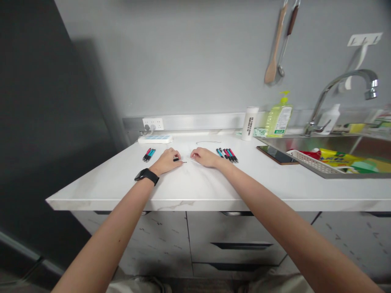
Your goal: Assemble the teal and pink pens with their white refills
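L pens (149,154): lying side by side on counter (195,191), just left of L hand, not touching it.
L hand (166,161): resting on counter, fingers closing round pen (179,160).
Pen: sitting low, nearly flat on counter, thin tip poking toward R hand, btwn both hands.
R hand (205,157): lying knuckles up near pen tip, fingers curling under; can't tell if gripping anything.
R pens (227,155): fanning out in a row just right of R hand.
Phone (276,155): lying flat beside sink (336,142), well apart from hands.
Handling: prob. going best w/ wrists staying planted, pen kept low, R fingers working close to tip so small parts aren't rolling off.
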Available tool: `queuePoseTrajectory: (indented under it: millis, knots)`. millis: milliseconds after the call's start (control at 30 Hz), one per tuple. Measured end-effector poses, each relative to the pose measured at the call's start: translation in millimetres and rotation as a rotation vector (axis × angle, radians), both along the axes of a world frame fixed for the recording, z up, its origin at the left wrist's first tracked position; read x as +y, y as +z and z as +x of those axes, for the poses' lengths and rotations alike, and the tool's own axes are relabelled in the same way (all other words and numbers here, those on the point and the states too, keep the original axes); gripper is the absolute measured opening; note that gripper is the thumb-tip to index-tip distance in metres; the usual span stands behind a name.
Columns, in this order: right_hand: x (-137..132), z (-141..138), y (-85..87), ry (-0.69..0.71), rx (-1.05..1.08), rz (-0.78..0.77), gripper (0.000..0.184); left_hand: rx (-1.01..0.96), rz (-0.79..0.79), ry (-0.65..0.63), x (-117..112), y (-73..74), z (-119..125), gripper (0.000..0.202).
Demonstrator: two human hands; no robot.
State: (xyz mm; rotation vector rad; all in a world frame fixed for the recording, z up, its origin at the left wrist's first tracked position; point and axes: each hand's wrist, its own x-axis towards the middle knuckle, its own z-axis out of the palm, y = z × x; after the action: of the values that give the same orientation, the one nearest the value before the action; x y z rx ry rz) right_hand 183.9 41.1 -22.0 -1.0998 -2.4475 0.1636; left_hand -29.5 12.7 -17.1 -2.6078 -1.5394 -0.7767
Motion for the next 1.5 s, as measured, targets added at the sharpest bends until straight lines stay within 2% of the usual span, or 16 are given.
queuePoseTrajectory:
  millis: [167,300,400,667,967,1100,1300,1500]
  knots:
    - [0.0,10.1,7.5,-0.182,0.017,0.024,0.032,0.016,-0.015,0.088,5.5,-0.7,-6.8,0.02]
    - [-1.9,16.6,9.6,-0.302,-0.016,0.007,0.029,0.028,-0.045,0.104,9.1,-2.5,-9.5,0.016]
    - [-3.4,18.5,9.0,-0.344,-0.09,-0.05,0.028,0.023,-0.073,0.087,10.9,-4.8,-10.5,0.017]
    - [-1.7,20.0,9.1,-0.288,-0.118,-0.112,0.026,-0.016,-0.06,-0.029,12.9,-4.3,-6.3,0.014]
    - [-3.6,18.6,10.5,-0.274,-0.099,-0.102,0.024,-0.043,-0.101,-0.102,-1.7,2.2,3.2,0.018]
    - [0.2,18.4,6.9,-0.267,-0.064,-0.081,0.023,-0.056,-0.106,-0.108,-1.7,1.0,4.5,0.016]
    - [6.3,14.6,1.8,-0.151,-0.038,0.022,0.024,-0.111,-0.077,-0.107,1.9,-6.7,4.5,0.015]
    - [5.4,12.2,2.6,-0.113,-0.08,0.012,0.028,-0.142,-0.079,-0.099,0.8,-7.5,4.4,0.021]
